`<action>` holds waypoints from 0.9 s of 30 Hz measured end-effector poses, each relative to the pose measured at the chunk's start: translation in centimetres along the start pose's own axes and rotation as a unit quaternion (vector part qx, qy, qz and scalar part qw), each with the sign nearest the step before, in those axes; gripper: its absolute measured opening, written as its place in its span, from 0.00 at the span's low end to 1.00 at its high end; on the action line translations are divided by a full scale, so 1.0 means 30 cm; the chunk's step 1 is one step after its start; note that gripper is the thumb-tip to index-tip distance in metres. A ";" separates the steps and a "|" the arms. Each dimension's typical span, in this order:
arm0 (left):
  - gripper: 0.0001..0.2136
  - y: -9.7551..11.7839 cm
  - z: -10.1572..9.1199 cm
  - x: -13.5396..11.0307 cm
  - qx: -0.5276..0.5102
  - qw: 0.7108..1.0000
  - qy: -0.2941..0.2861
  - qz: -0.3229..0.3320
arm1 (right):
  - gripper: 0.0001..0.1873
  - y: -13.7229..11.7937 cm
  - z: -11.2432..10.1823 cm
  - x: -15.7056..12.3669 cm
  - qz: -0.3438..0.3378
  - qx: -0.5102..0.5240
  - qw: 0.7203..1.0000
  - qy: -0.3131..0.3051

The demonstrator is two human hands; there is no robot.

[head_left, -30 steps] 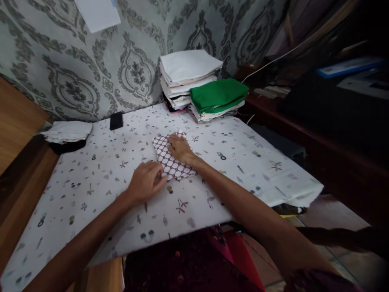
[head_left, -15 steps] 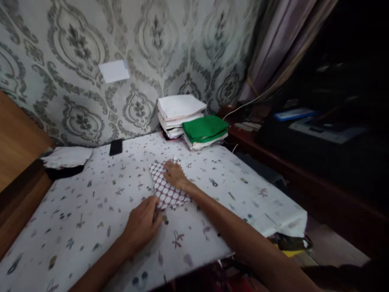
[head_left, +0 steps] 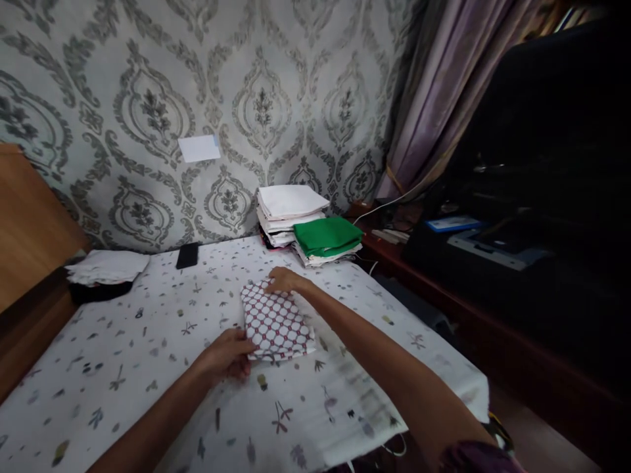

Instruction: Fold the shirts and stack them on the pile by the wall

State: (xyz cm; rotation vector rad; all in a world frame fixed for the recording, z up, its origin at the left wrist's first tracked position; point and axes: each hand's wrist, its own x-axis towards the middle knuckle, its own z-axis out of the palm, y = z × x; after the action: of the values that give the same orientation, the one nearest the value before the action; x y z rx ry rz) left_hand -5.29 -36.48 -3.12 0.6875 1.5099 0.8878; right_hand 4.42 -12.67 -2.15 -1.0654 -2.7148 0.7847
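A folded white cloth with a red-and-dark lattice pattern (head_left: pixel 277 325) lies in front of me on the table, its near edge slightly raised. My left hand (head_left: pixel 229 355) has its near left corner between thumb and fingers. At the far edge, my right hand (head_left: pixel 283 280) grips the cloth with bent fingers, and the fingertips are partly hidden. Beneath is a white tablecloth with small plant prints (head_left: pixel 162 368).
At the back stand a stack of folded white cloths (head_left: pixel 292 202) and a folded green cloth (head_left: pixel 328 236) on more fabric. A black phone (head_left: pixel 187 255) and another folded white pile (head_left: pixel 107 266) are farther left. A dark cabinet edge (head_left: pixel 493 309) runs along the right.
My right hand has gone from lying flat on the cloth to gripping its far edge. My left hand has opened from a fist into a pinch at the near corner. The view has tilted up.
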 end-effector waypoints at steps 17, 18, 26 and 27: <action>0.25 -0.003 -0.030 -0.089 -0.254 0.957 0.137 0.038 | 0.27 0.068 0.060 -0.188 0.074 0.365 0.927 0.038; 0.25 0.019 -0.019 -0.076 -0.246 0.959 0.134 0.052 | 0.28 0.084 0.038 -0.198 0.070 0.376 0.922 0.053; 0.20 0.455 0.152 0.217 -0.159 0.964 0.070 0.202 | 0.22 0.374 -0.322 -0.228 -0.003 0.301 0.888 0.346; 0.20 0.519 0.184 0.272 -0.158 0.962 0.065 0.212 | 0.22 0.416 -0.374 -0.220 0.000 0.277 0.885 0.375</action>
State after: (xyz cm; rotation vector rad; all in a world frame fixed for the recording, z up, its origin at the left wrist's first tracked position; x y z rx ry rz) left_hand -1.95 -20.54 5.52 0.7371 1.3095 1.4902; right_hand 20.08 -4.60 1.62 -0.9524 -1.7005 0.8411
